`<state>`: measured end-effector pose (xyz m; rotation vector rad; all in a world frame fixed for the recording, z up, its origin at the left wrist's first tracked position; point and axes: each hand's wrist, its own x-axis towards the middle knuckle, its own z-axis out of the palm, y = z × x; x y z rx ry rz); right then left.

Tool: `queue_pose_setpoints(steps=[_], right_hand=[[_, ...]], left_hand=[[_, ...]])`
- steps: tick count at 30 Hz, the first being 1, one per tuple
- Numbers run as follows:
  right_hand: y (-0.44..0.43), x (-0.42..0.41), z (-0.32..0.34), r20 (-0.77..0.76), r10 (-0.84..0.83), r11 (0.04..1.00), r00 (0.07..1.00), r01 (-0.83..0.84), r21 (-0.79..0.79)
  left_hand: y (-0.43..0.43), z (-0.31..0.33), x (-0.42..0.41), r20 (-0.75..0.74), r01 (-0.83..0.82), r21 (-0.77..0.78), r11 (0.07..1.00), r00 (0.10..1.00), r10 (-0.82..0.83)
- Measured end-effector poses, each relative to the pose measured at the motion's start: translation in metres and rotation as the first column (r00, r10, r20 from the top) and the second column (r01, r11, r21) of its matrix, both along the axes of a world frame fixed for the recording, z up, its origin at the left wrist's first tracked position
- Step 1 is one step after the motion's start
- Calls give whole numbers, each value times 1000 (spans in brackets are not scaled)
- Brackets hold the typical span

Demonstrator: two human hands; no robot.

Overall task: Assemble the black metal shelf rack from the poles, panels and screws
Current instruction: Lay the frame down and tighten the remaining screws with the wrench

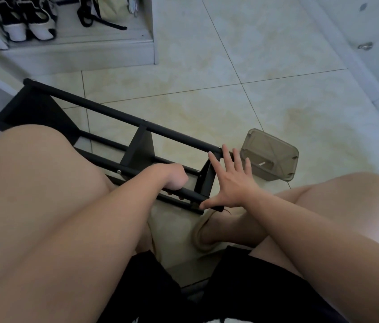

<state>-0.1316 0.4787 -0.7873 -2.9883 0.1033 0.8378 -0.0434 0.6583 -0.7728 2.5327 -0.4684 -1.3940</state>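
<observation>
On the floor (253, 78) between the person's knees, the rack (123, 115) lies on its side, long axis running upper left to lower right.

Handling, my read: steel tube plus sheet, so stiff and fairly light. 1 person can turn it. The painted finish is probably slick, so wrap a pole rather than pinch a panel edge. Best hold is on a pole close to a panel joint, where the frame should flex least. Panel edges look thin, so push on them flat-handed only.

Looks: all matt black, 4 round poles, 3 flat panels across them: far-left end, middle panel (140, 145), near-right end panel (207, 176).

Left hand (172, 177) has its fingers curled round the nearest pole (191, 194), just beside the end panel. Right hand (232, 183) is spread flat, fingers straight, against that end, thumb tip on the pole end.

Silver screws (145, 120) show at the joints; tightness can't be judged.

Brownish plastic box (277, 150) sits just past the rack's end. Contents unclear.
</observation>
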Motion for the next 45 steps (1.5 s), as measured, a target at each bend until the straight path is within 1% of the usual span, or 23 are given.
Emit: queue_pose_setpoints(steps=[3, 5, 7, 9, 12, 22, 25, 29, 34, 39, 45], right_hand=[[1, 0, -1, 26, 10, 1000, 1000, -10, 1], [0, -1, -2, 42, 11, 1000, 999, -11, 6], [0, -1, -2, 52, 16, 1000, 999, -17, 5], [1, 0, -3, 59, 19, 1000, 998, -20, 3], [1, 0, -4, 56, 16, 1000, 998, -17, 3], [-1, 2, -5, 17, -1, 1000, 1000, 1, 22], [-1, 3, -4, 11, -10, 999, 1000, 9, 39], [1, 1, -3, 15, -14, 999, 1000, 13, 42], [2, 0, -4, 17, -10, 1000, 1000, 9, 29], [3, 1, -5, 11, 1, 1000, 1000, -1, 28], [2, 1, -5, -4, -8, 999, 1000, 9, 38]], left_hand=[[-4, -1, 4, -81, -10, 11, 1000, 997, 11], [-7, -6, 6, -69, -9, -15, 1000, 998, 8], [-12, -10, 6, -88, -15, -92, 996, 996, 7], [-17, -17, 4, -124, -63, -175, 983, 991, 41], [-24, -22, 1, -130, -110, -228, 967, 988, 82], [-35, -33, 2, -66, -61, -189, 980, 997, 50], [-37, -36, 4, -94, -75, -186, 980, 994, 58], [-37, -36, 7, -140, -6, -139, 990, 990, -14], [-37, -33, 9, -147, 54, -94, 994, 987, -68], [-36, -37, 11, -166, 31, -120, 992, 985, -51], [-36, -38, 13, -167, 60, -112, 992, 983, -78]])
